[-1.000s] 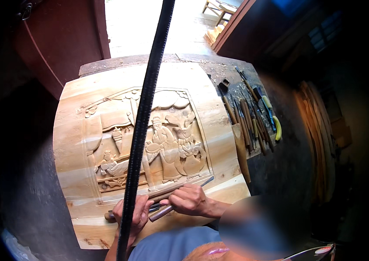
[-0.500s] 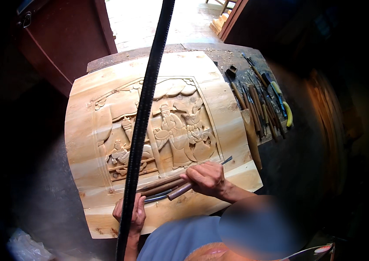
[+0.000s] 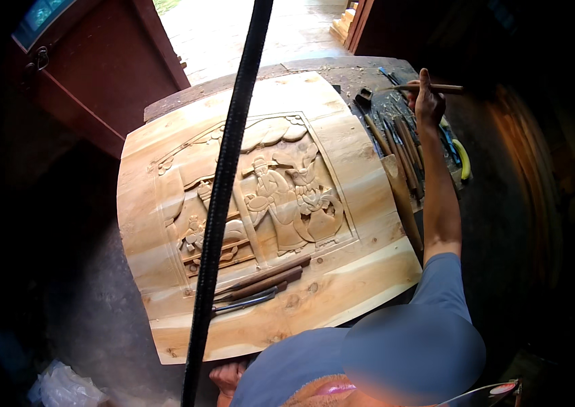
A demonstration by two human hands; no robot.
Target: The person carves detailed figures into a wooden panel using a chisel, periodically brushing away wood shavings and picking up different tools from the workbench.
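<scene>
A wooden panel [image 3: 382, 271] carved in relief with robed figures lies on the workbench. Over the tools at the back right, my right hand [image 3: 428, 100] is closed around a chisel [image 3: 445, 89], its thumb up and the wooden handle pointing right. Below it, several chisels [image 3: 409, 156] with wooden handles lie side by side among shavings. My left hand [image 3: 227, 375] is at the panel's near edge, beside my body, with its fingers curled; what they hold, if anything, is hidden. A few carving chisels [image 3: 270, 280] rest on the panel's plain lower border.
A long wooden piece [image 3: 399, 193] lies along the panel's right edge. Near the tools is a yellow curved object [image 3: 462, 159]. A black strap [image 3: 227, 163] crosses the view. Reddish door [image 3: 107, 74] at back left; clear plastic bag [image 3: 63, 386] at lower left.
My right hand has gone from the panel's lower border to the tools at the back right. My left hand has drawn back off the panel to its near edge. The chisels on the border stay.
</scene>
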